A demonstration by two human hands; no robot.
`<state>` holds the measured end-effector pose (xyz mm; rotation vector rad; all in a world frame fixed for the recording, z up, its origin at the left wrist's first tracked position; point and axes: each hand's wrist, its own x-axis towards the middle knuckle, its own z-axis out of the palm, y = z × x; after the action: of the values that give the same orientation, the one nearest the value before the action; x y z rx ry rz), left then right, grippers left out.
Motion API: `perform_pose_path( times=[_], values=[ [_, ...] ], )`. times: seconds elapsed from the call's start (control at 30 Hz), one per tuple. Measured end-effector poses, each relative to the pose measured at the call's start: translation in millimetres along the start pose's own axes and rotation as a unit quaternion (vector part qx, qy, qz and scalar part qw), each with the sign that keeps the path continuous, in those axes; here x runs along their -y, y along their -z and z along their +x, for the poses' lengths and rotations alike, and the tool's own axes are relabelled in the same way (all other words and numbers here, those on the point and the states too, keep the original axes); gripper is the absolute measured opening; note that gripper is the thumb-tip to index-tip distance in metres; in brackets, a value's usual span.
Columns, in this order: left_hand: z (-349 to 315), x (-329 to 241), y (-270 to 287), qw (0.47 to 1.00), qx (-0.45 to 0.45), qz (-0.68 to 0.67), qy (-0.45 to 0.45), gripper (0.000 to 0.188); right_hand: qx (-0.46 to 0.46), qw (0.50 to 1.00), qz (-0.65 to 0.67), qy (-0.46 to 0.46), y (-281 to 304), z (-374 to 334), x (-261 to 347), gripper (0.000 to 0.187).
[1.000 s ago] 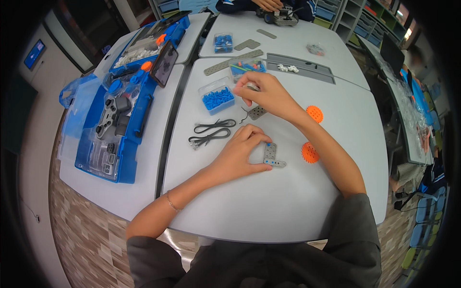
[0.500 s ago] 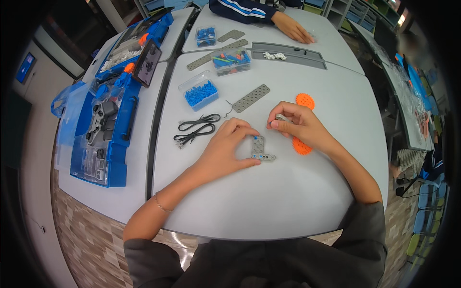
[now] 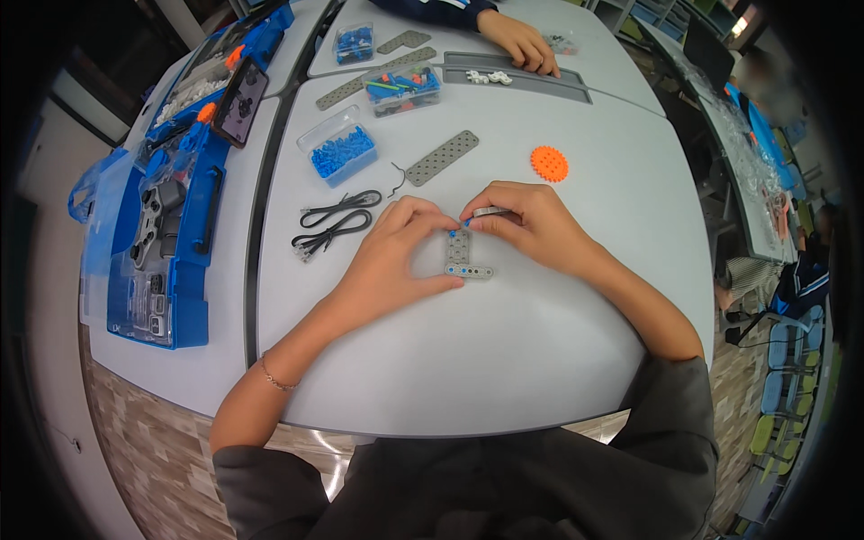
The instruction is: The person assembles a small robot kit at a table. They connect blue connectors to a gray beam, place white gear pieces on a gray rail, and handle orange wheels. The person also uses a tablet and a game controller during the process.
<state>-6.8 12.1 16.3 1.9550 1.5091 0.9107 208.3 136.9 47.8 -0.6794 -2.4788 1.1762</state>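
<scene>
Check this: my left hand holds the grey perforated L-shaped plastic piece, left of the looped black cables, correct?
Not quite: the head view shows the grey perforated L-shaped plastic piece right of the looped black cables. Your left hand does hold it.

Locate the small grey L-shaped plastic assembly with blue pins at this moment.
In the head view, the grey L-shaped assembly is slightly right of centre, held by the left hand, with the right hand at its upper right.

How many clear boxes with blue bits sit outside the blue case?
3: nearest box, beyond the cables; middle box, behind it to the right; farthest box, behind that to the left. Others may be hidden.
</scene>
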Motion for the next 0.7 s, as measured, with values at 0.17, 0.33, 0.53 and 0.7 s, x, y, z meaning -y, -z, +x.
perform_pose_path(
  times=[0.17, 0.33, 0.53, 0.7],
  values=[
    [-1.1, 2.1, -0.5, 1.000, -0.006, -0.003, -0.010, 0.058, -0.014, 0.990, -0.089, 0.110, -5.9, -1.5, -7.7, 0.013],
    [-0.4, 2.0, -1.1, 1.000, -0.014, -0.001, -0.021, 0.058, -0.041, 0.947, -0.216, 0.234, -10.5, -2.9, -11.0, 0.017],
    [-0.4, -1.4, -0.6, 1.000, -0.009, 0.004, 0.002, 0.059, -0.063, 0.830, -0.435, 0.344, -16.8, 0.9, -0.9, 0.016],
    [-0.6, 0.4, -1.8, 1.000, -0.015, 0.010, -0.008, 0.061, -0.058, 0.829, -0.449, 0.328, -20.7, 1.2, 6.2, 0.018]
  ],
)
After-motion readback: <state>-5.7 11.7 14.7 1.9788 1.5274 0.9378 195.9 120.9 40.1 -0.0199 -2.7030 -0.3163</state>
